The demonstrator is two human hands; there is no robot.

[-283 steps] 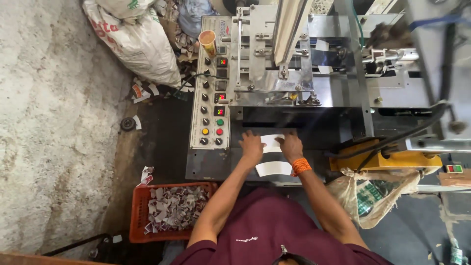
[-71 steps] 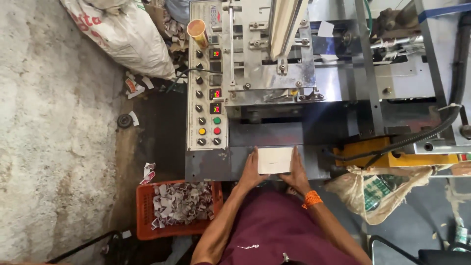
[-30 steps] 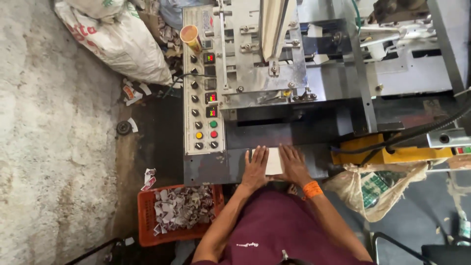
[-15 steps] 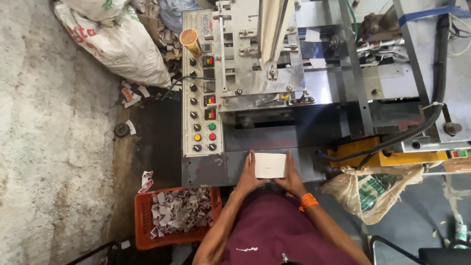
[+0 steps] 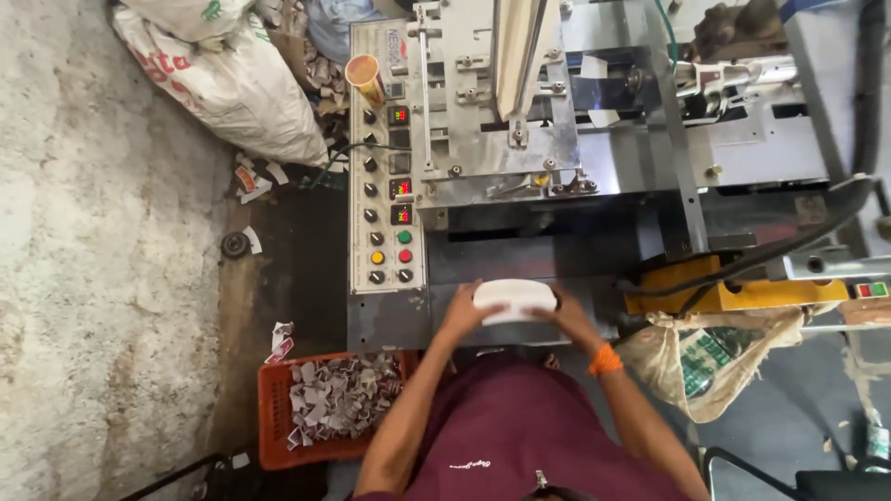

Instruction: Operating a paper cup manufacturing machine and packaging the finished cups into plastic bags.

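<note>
A white packet [image 5: 513, 301] is held between both hands just below the dark outlet of a grey packing machine [image 5: 520, 148]. My left hand [image 5: 461, 311] grips the packet's left end. My right hand [image 5: 571, 315], with an orange band on its wrist, grips the right end. The packet bows slightly and sits in front of the machine's lower steel panel [image 5: 390, 320].
A control panel with round buttons [image 5: 390, 237] is left of the hands. An orange crate of paper scraps [image 5: 320, 408] stands on the floor at the lower left. White sacks [image 5: 223, 74] lie at the back left, a jute sack [image 5: 715, 357] at the right.
Both hands stay on the white packet below the outlet. Since a second ago they have drawn it out flat, and it now bows a little between them.
</note>
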